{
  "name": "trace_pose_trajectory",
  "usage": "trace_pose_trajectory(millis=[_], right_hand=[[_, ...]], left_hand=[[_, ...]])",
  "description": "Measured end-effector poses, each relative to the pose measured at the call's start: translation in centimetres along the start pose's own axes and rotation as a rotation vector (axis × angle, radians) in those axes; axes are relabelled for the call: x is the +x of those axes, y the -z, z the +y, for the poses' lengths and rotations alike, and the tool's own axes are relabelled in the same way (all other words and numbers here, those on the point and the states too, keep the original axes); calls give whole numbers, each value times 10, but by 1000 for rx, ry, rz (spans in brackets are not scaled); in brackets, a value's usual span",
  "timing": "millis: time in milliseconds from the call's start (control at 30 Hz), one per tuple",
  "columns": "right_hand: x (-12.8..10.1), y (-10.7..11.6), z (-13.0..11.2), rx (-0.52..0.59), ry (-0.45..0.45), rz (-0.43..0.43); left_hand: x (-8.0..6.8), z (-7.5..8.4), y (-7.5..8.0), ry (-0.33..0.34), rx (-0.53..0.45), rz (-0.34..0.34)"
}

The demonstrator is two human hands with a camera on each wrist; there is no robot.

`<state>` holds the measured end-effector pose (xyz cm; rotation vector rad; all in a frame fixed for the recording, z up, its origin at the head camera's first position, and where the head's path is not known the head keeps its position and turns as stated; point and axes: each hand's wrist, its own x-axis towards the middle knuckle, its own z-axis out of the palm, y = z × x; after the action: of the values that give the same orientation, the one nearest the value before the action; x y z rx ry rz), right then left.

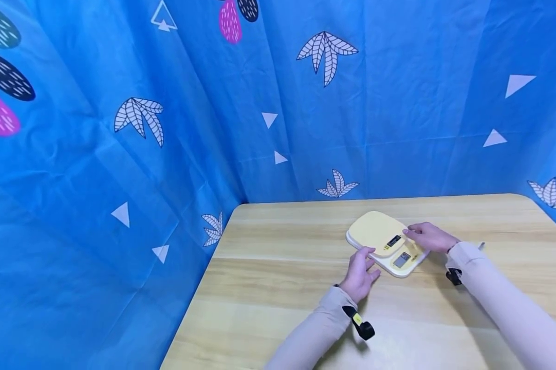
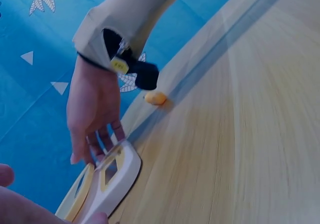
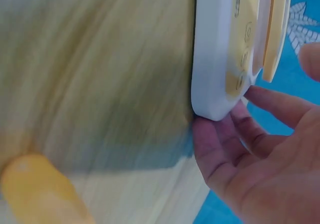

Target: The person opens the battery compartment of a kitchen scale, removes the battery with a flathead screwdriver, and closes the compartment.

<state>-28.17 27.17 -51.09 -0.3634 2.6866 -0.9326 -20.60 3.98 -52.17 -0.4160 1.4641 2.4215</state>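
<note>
A yellow and white kitchen scale (image 1: 375, 228) lies flat on the table, with a small display (image 1: 402, 259) and printed buttons on its near right end. My left hand (image 1: 358, 275) is at the scale's near left edge, thumb beside the plate and the other fingers spread lower down. At the far right edge is my right hand (image 1: 428, 236). Its fingertips (image 3: 207, 134) touch the white casing (image 3: 212, 58) in the right wrist view, while the thumb stands apart from it. In the left wrist view the right hand (image 2: 95, 108) reaches down to the display end.
An orange rounded object (image 2: 156, 98) lies on the table beyond the right wrist; in the head view the right sleeve (image 1: 490, 293) mostly hides it. The wooden table (image 1: 269, 288) is bordered by a blue patterned curtain (image 1: 398, 128) at the back and left.
</note>
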Motion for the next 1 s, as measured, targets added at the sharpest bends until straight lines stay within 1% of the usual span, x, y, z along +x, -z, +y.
trace_pose_trajectory(millis=[133,200,367,567,700,767,1000], right_hand=[[-7,-2,-9,11,13,-18],[-11,-4,-14,0,23,-19],[-20,-10,-26,25,26,-32],[-30,-23,-33,75,23,-24],[-38,-28,-36,113,8,-38],[-41,-31,-38,127,-17,-43],[-48,-42,-45,184,-57,-54]], left_hand=[[3,5,9,-1,31,-2],[4,8,14,-1,45,-7],[5,15,28,-17,127,-35],[4,25,43,-28,205,-40],[5,31,49,-24,255,-53],[6,32,52,-24,281,-56],[6,36,67,-33,325,-65]])
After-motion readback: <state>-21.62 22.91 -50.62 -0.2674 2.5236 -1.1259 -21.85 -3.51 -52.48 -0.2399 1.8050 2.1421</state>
